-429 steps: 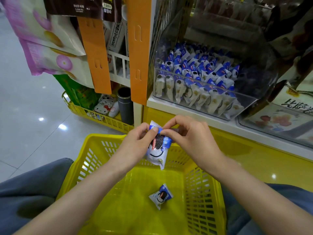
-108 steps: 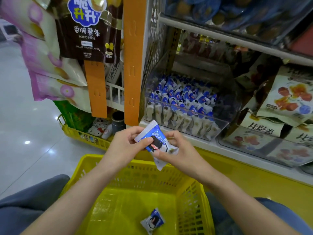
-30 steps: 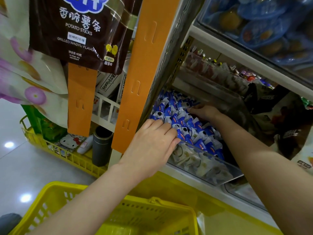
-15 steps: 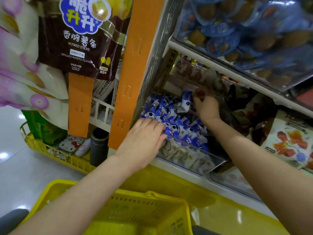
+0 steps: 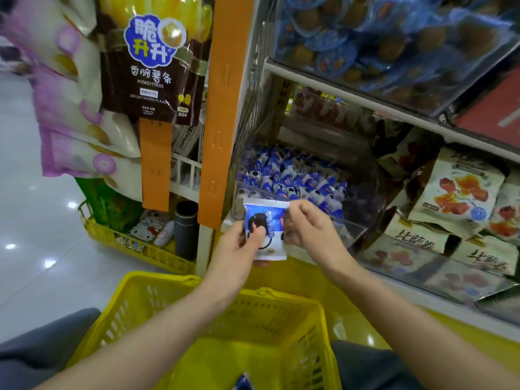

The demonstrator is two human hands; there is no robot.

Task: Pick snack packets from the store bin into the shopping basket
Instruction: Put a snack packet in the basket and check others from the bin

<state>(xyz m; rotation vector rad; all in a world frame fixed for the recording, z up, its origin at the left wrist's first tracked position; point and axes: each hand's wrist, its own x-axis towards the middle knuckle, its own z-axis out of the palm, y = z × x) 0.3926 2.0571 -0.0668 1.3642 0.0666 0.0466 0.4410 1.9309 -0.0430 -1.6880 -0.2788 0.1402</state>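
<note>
A blue and white snack packet (image 5: 270,220) with a dark cookie picture is held upright in front of the shelf, above the far rim of the yellow shopping basket (image 5: 157,302). My left hand (image 5: 239,249) grips its lower left side, thumb on the front. My right hand (image 5: 309,229) pinches its top right corner. Behind them, the clear store bin (image 5: 363,209) holds several more of the same packets (image 5: 292,178). Another packet (image 5: 244,384) shows at the bottom edge, inside the basket.
An orange hanging strip (image 5: 222,108) and a brown potato-stick bag (image 5: 154,66) hang left of the bin. A low yellow tray (image 5: 140,249) with a dark cylinder (image 5: 185,229) stands on the floor. Bagged snacks (image 5: 461,192) lie to the right, with blue-wrapped goods (image 5: 380,32) above.
Both hands have come out of the bin and back toward the basket. The right hand brought one packet with it, and the left hand now grips that packet too.
</note>
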